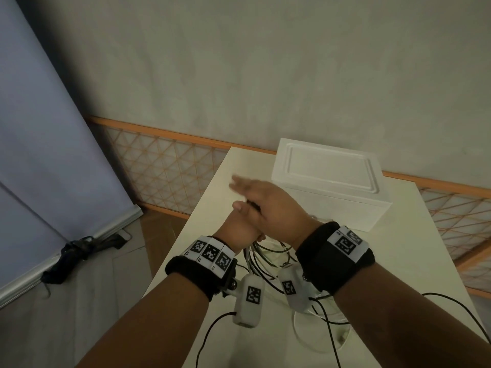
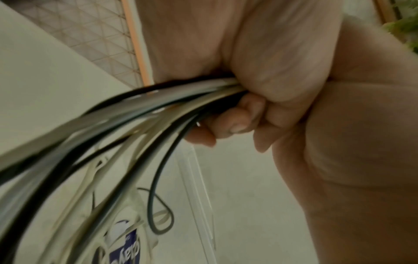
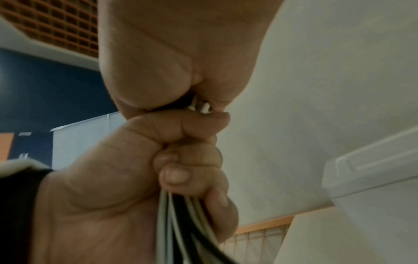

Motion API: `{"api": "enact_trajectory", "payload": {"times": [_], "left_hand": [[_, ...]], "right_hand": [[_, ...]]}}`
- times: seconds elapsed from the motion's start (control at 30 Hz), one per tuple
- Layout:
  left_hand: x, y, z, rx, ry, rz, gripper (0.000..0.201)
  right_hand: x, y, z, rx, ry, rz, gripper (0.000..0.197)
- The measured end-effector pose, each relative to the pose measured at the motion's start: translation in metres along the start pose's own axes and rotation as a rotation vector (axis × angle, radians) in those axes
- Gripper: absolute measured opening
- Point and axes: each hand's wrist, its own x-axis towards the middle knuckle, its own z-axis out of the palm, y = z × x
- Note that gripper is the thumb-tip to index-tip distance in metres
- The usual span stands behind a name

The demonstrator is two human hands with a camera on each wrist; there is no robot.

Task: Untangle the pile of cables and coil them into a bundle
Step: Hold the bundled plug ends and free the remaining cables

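Left hand (image 1: pixel 240 225), above table (image 1: pixel 398 261) near its left edge: fisted round gathered cables (image 2: pixel 140 110), pinning loops so none spring free. Loops hang down to table. Right hand (image 1: pixel 268 205) laid over fist, fingers straight, blurred; likely smoothing a wrap. White box (image 1: pixel 329 187) toward far edge.

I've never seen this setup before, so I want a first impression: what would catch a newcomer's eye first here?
First, the two hands meeting above the white table: the left hand grips a bunch of black and white cables, with the right hand laid over it, fingers outstretched. Next, the loops of cable hanging from that grip down to the tabletop, and the white lidded box just beyond the hands.
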Motion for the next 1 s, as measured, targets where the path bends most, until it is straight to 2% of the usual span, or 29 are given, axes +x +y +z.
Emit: {"api": "enact_trajectory", "payload": {"times": [0.07,0.13,0.23,0.27,0.3,0.37,0.4,0.47,0.5,0.57,0.63,0.7,0.8,0.83,0.9,0.93,1.0], "left_hand": [[0.003,0.003,-0.007,-0.068,-0.029,0.034,0.036],[0.0,0.007,-0.011,-0.074,-0.046,0.054,0.044],[-0.003,0.0,-0.007,-0.129,-0.034,-0.009,0.041],[-0.003,-0.002,-0.006,-0.162,-0.023,-0.038,0.037],[-0.003,-0.003,-0.006,-0.211,-0.002,-0.069,0.034],[0.0,-0.004,-0.011,-0.334,0.084,-0.102,0.033],[0.003,-0.003,-0.015,-0.409,0.131,-0.111,0.03],[0.005,0.001,-0.017,-0.547,0.181,-0.168,0.016],[0.006,0.001,-0.016,-0.574,0.183,-0.213,0.02],[0.007,-0.008,-0.01,-0.552,0.169,-0.249,0.046],[0.004,-0.019,-0.004,-0.516,0.127,-0.235,0.058],[0.0,-0.024,0.001,-0.597,0.079,-0.25,0.058],[0.002,-0.021,0.006,-0.774,0.054,-0.231,0.053],[0.004,-0.019,0.008,-0.785,0.084,-0.224,0.053],[0.004,-0.012,0.009,-0.797,0.149,-0.22,0.054],[0.005,-0.009,0.007,-0.844,0.193,-0.238,0.05],[0.011,-0.008,-0.006,-1.0,0.286,-0.288,0.037]], "right_hand": [[0.002,-0.002,-0.003,0.083,0.089,0.062,0.043],[0.003,-0.009,-0.003,0.081,0.134,0.077,0.028],[0.004,-0.015,-0.004,0.071,0.047,0.09,0.022],[0.004,-0.012,-0.006,0.142,0.011,0.13,0.029],[0.004,-0.008,-0.008,0.284,0.001,0.182,0.044],[-0.001,-0.002,-0.007,0.681,0.048,0.294,0.078],[-0.006,0.0,-0.002,0.876,0.046,0.358,0.089],[-0.019,0.003,0.017,1.121,-0.07,0.466,0.088],[-0.026,0.002,0.028,1.111,-0.126,0.485,0.079],[-0.035,0.004,0.044,0.938,-0.164,0.492,0.062],[-0.038,0.01,0.049,0.815,-0.174,0.504,0.06],[-0.038,0.019,0.047,0.665,-0.227,0.523,0.061],[-0.036,0.024,0.044,0.314,-0.25,0.517,0.031],[-0.035,0.022,0.043,0.268,-0.215,0.5,0.027],[-0.036,0.02,0.046,0.257,-0.168,0.492,0.034],[-0.04,0.02,0.047,0.238,-0.179,0.504,0.036],[-0.056,0.029,0.05,0.11,-0.254,0.54,0.026]]}}
